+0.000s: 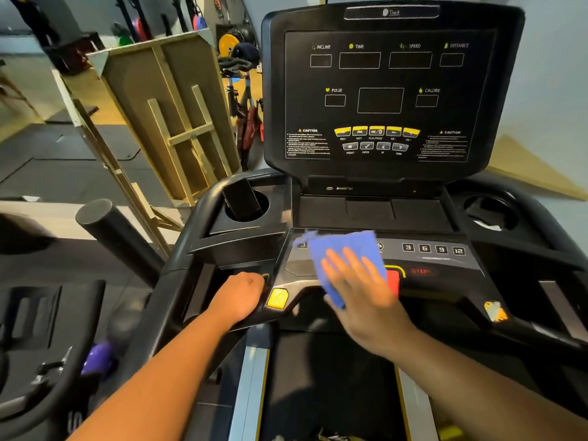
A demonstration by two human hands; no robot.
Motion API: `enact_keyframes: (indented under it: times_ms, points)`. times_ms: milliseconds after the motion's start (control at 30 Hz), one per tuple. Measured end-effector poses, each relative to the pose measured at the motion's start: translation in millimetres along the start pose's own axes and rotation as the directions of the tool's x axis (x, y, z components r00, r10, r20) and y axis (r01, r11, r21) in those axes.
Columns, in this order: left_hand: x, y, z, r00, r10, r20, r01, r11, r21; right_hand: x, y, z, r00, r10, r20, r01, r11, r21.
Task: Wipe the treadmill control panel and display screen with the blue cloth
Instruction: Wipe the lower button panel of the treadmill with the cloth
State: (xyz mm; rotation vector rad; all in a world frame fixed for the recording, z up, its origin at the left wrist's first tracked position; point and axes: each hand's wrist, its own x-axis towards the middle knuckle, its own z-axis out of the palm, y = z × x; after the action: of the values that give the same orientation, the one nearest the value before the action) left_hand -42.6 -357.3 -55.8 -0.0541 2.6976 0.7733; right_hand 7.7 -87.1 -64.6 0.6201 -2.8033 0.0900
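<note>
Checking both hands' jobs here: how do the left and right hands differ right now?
The right hand lies flat, fingers straight, pressing the blue cloth onto the control panel; the left hand is curled round the handlebar, holding no cloth. Both rest on the treadmill.

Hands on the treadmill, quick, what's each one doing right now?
Left hand: curled, gripping the handlebar.
Right hand: open, fingers flat, pressing the blue cloth on the control panel.

One treadmill (394,186) with one screen (381,90), two cup holders (245,208), one blue cloth (343,256), two hands (359,291), four number buttons (432,248).
</note>
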Motion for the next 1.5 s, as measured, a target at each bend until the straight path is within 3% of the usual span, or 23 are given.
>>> enact_keyframes:
  times_ms: [67, 133, 233, 300, 400, 500, 633, 667, 733, 800, 833, 867, 933, 1033, 1100, 1167, 1267, 1333, 1400, 1500]
  points:
    - [-0.1, 1.2, -0.5, 1.000, 0.009, 0.005, -0.009, 1.000, 0.002, 17.1, 1.6, -4.2, 0.963, 0.268, -0.026, -0.267, 0.963, 0.021]
    - [1.0, 1.9, 0.3, 1.000, 0.013, -0.001, -0.013, 1.000, 0.005, 43.3, -23.0, 0.2, 0.935, 0.354, -0.032, -0.353, 0.935, 0.023]
    - [0.8, 1.7, 3.1, 1.000, 0.017, -0.019, -0.016, 1.000, 0.019, 52.1, -48.8, 12.5, 0.999, 0.042, -0.006, -0.042, 0.997, 0.067]
    - [1.4, -0.2, 4.0, 1.000, 0.015, -0.024, -0.015, 1.000, 0.023, 38.3, -31.1, 5.8, 0.991, -0.129, 0.039, 0.128, 0.991, 0.038]
    - [2.3, -3.7, 4.2, 1.000, -0.001, -0.020, 0.001, 1.000, 0.013, 9.6, 19.0, -4.9, 0.960, -0.262, 0.096, 0.266, 0.963, -0.033]
    - [4.0, -5.8, 4.6, 1.000, -0.004, -0.020, 0.004, 0.999, 0.032, -12.0, 73.1, -6.7, 0.986, -0.150, 0.070, 0.146, 0.987, 0.063]
    - [7.0, -6.3, 5.8, 0.999, -0.013, -0.036, 0.014, 1.000, 0.014, 15.0, 50.2, -7.5, 0.963, 0.270, 0.008, -0.270, 0.963, -0.013]
    - [6.7, -5.4, 6.0, 0.999, -0.018, -0.038, 0.018, 1.000, 0.004, 22.0, 31.6, -7.0, 0.964, 0.267, 0.003, -0.267, 0.964, -0.002]
    - [6.8, -6.3, 6.9, 0.999, -0.025, -0.037, 0.024, 1.000, -0.011, 19.9, 6.7, -1.7, 0.997, 0.079, 0.010, -0.079, 0.997, 0.006]
    - [6.7, -7.0, 7.5, 0.999, -0.028, -0.035, 0.027, 0.999, -0.028, 1.6, 15.0, -5.9, 0.995, -0.097, 0.019, 0.096, 0.995, 0.006]
    - [6.5, -6.8, 7.7, 0.999, -0.027, -0.036, 0.026, 0.999, -0.031, -7.1, 28.6, -9.6, 0.993, -0.114, 0.009, 0.114, 0.993, -0.005]
    - [5.9, -5.7, 7.3, 0.999, -0.026, -0.039, 0.025, 0.999, -0.033, -16.9, 44.4, -11.3, 0.997, -0.077, -0.013, 0.077, 0.997, -0.001]
    - [5.2, -3.7, 6.6, 0.998, -0.028, -0.048, 0.027, 0.999, -0.032, -38.0, 81.1, -12.7, 0.989, 0.132, -0.072, -0.129, 0.991, 0.041]
    - [4.9, -3.4, 7.7, 0.998, -0.024, -0.052, 0.022, 0.999, -0.038, -54.9, 111.9, -18.6, 0.867, 0.492, -0.080, -0.491, 0.871, 0.031]
    - [6.1, -4.1, 7.7, 0.998, -0.026, -0.054, 0.023, 0.998, -0.050, -40.8, 93.5, -14.2, 0.808, 0.580, -0.099, -0.581, 0.814, 0.022]
    - [5.9, -4.3, 7.9, 0.999, -0.029, -0.044, 0.026, 0.997, -0.069, -18.1, 64.4, -10.9, 0.845, 0.522, -0.118, -0.525, 0.851, 0.010]
    - [4.0, -3.0, 8.5, 0.999, -0.027, -0.030, 0.024, 0.995, -0.097, -8.4, 55.5, -14.3, 0.979, 0.202, -0.003, -0.201, 0.978, -0.046]
    - [2.6, -2.6, 8.6, 0.999, -0.030, -0.026, 0.027, 0.993, -0.112, -27.9, 79.2, -17.4, 0.999, 0.028, 0.040, -0.028, 0.999, -0.024]
    - [1.4, -1.2, 7.8, 0.999, -0.028, -0.033, 0.024, 0.992, -0.120, -57.9, 108.8, -18.4, 0.999, 0.030, 0.014, -0.031, 0.997, 0.070]
    - [1.2, 0.6, 7.9, 0.999, -0.020, -0.041, 0.016, 0.994, -0.108, -72.9, 135.7, -23.5, 0.949, 0.311, -0.047, -0.304, 0.947, 0.107]
